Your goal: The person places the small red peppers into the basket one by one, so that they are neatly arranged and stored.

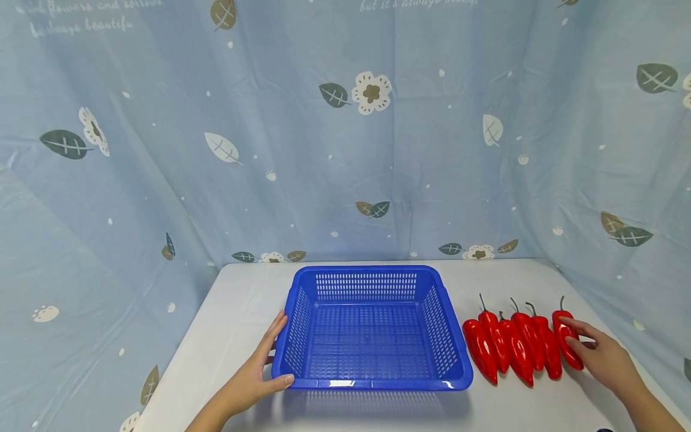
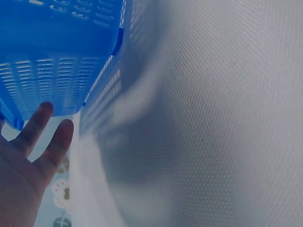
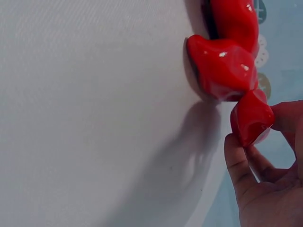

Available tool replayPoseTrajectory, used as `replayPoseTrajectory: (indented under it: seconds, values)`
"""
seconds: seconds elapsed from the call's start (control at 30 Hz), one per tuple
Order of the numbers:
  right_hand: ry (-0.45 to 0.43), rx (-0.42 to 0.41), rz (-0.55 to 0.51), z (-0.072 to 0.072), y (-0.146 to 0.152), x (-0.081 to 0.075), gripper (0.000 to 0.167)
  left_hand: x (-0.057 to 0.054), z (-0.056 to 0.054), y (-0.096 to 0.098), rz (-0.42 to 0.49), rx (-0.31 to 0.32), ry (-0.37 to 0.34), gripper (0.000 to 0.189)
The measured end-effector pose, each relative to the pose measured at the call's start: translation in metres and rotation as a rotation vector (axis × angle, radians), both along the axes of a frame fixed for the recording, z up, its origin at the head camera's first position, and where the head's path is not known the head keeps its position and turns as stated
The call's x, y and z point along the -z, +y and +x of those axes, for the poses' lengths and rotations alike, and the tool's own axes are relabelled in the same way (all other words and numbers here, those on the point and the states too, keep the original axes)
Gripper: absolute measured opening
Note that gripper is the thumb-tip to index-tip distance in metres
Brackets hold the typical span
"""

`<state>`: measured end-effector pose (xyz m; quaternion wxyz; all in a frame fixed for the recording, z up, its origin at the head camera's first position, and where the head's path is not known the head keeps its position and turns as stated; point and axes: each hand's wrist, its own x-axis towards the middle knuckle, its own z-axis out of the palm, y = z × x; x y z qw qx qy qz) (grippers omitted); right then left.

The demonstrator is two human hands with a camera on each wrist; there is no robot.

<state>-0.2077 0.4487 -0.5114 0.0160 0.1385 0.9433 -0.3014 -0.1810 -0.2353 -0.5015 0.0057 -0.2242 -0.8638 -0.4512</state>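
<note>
A blue plastic basket (image 1: 372,384) with slotted walls stands on the table, and nothing lies in it. My left hand (image 1: 252,373) is at its left side, thumb by the front left corner and fingers stretched along the outer wall. In the left wrist view, fingers (image 2: 60,137) show straight beside the basket's slotted wall (image 2: 61,78). On the right, several glossy red chili peppers (image 1: 517,354) lie side by side. My right hand (image 1: 607,363) pinches the rightmost red chili pepper (image 1: 564,339) between thumb and fingers; its tip (image 3: 252,116) faces the right wrist camera.
The white table (image 1: 254,294) ends at a blue curtain (image 1: 302,198) printed with leaves and flowers, which hangs behind and on both sides. A small dark object (image 1: 604,429) is cut off at the bottom right edge of the head view.
</note>
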Motion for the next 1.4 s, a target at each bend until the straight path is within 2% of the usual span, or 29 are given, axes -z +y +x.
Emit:
replayPoseTrajectory:
  seconds: [0.5, 0.77, 1.07, 1.4]
  values:
    - [0.035, -0.073, 0.004, 0.003, -0.022, -0.019, 0.064, -0.002, 0.000, 0.000, 0.017, 0.013, 0.013, 0.103]
    - [-0.012, -0.061, -0.020, 0.002, -0.032, -0.022, 0.067, -0.001, 0.000, 0.001, 0.021, 0.004, 0.002, 0.102]
    - [0.019, -0.098, -0.023, 0.004, -0.041, -0.026, 0.064, 0.000, 0.000, 0.001, 0.030, 0.015, 0.019, 0.103]
    - [0.035, -0.139, -0.027, 0.005, -0.049, -0.029, 0.061, 0.005, -0.001, 0.001, 0.020, -0.005, 0.006, 0.103]
